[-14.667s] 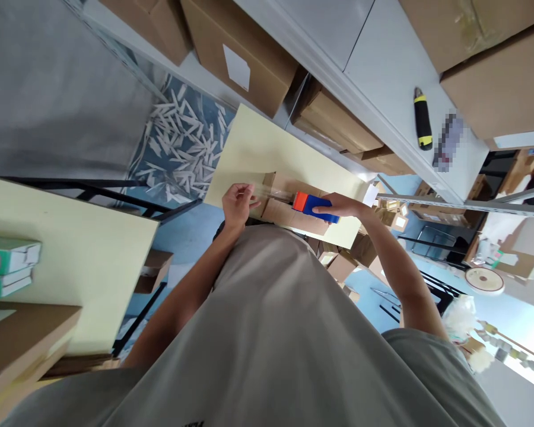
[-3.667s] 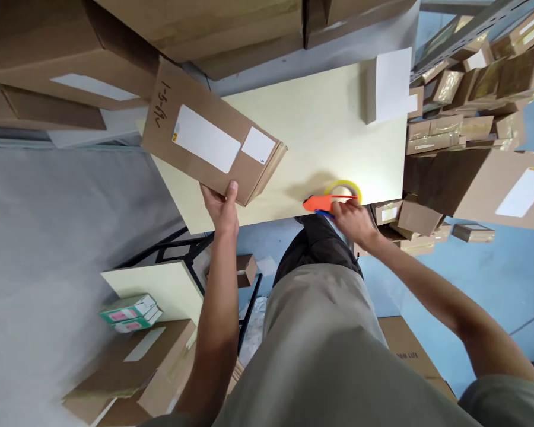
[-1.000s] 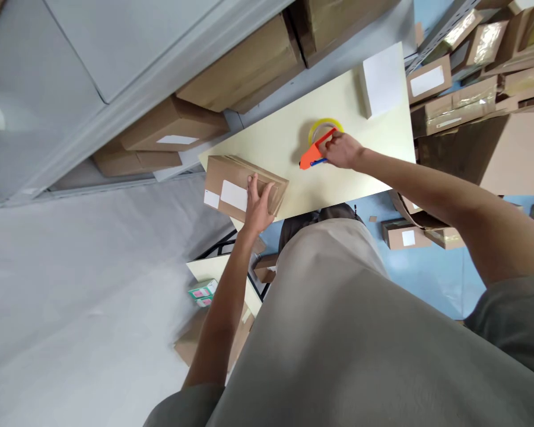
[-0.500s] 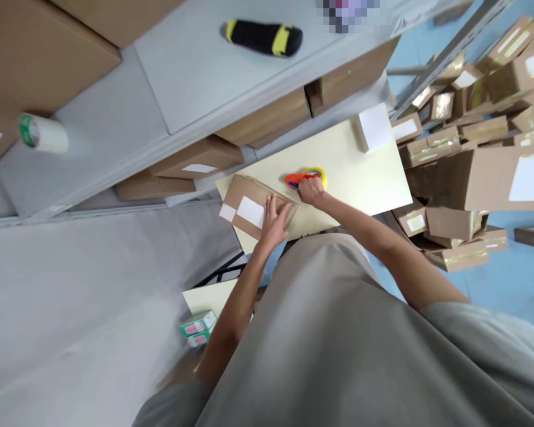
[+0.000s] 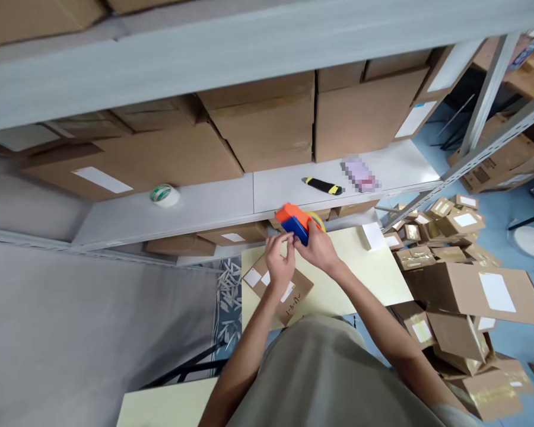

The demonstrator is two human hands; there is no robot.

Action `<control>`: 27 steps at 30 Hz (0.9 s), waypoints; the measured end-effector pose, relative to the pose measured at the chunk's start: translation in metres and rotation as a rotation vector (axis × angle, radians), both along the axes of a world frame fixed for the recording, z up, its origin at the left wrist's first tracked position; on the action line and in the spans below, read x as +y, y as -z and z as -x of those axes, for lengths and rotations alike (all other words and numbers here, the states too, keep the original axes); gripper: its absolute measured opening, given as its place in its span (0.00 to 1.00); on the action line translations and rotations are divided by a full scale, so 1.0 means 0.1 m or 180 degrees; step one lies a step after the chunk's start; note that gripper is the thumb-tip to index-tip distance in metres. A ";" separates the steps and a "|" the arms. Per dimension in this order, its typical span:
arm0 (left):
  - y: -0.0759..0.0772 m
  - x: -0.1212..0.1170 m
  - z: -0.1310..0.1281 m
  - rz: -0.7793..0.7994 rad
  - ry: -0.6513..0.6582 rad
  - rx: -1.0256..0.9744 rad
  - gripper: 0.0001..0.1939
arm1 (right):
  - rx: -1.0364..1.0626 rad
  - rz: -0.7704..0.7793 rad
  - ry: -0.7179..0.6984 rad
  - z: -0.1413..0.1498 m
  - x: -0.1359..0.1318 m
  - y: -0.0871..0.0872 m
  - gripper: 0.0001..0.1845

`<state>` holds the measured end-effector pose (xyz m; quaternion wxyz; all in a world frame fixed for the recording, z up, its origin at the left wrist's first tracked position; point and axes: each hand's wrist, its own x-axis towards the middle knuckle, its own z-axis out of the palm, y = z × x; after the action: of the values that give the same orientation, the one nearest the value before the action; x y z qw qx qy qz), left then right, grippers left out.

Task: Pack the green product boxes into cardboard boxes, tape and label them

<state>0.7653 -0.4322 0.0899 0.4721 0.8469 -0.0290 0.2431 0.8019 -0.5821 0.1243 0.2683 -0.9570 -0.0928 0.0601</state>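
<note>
My right hand (image 5: 317, 244) is wrapped round a tape dispenser (image 5: 292, 214), orange and blue, with a yellow roll of tape at its far side. The dispenser is raised above the table, near the shelf edge. My left hand (image 5: 279, 264) is closed, thumb and fingertips together at the blue end of the dispenser; whatever they pinch is too small to make out. Below both hands a flat cardboard box (image 5: 301, 287) lies on the cream table (image 5: 356, 270). White labels and black handwriting show on the box, and my left hand covers part of it.
A grey shelf (image 5: 218, 214) holds large cartons (image 5: 271, 130), a white-green tape roll (image 5: 164, 195) and a black-yellow utility knife (image 5: 323, 185). A small white box (image 5: 372, 236) sits at the table's far right corner. Taped cartons (image 5: 458, 284) are piled on the floor to the right.
My right hand has lifted the tape dispenser off the table. My left hand has left the box and come to the dispenser. The view has tilted up, and the box now lies turned, with handwriting showing.
</note>
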 end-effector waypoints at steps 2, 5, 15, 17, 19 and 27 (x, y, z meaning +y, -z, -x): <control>-0.25 0.15 -0.39 0.0111 -0.0135 -0.0228 0.11 | -0.0528 0.0002 -0.0171 -0.42 0.20 -0.28 0.27; -0.45 0.34 -0.86 0.0357 -0.0245 -0.0043 0.07 | -0.0837 0.0323 -0.0405 -1.03 0.49 -0.50 0.27; 0.38 0.47 -0.39 0.0385 -0.0201 0.0857 0.07 | -0.1069 0.0241 -0.0727 -1.63 0.72 0.05 0.34; 0.68 0.44 -0.06 0.0325 -0.0139 0.1052 0.09 | -0.1323 -0.0267 -0.0538 -1.44 0.54 0.35 0.37; 0.95 0.38 0.30 0.0138 -0.0079 0.1265 0.11 | -0.1271 -0.0774 -0.0210 -1.10 0.29 0.80 0.37; 1.51 -0.02 1.13 -0.1097 0.0597 0.2133 0.27 | 0.1179 -0.1783 0.1245 1.05 -0.79 2.57 0.51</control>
<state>0.6522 -0.4341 -0.0612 0.3264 0.9399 0.0092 -0.0997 0.6971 -0.6613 -0.1323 0.5378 -0.8192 0.1287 0.1520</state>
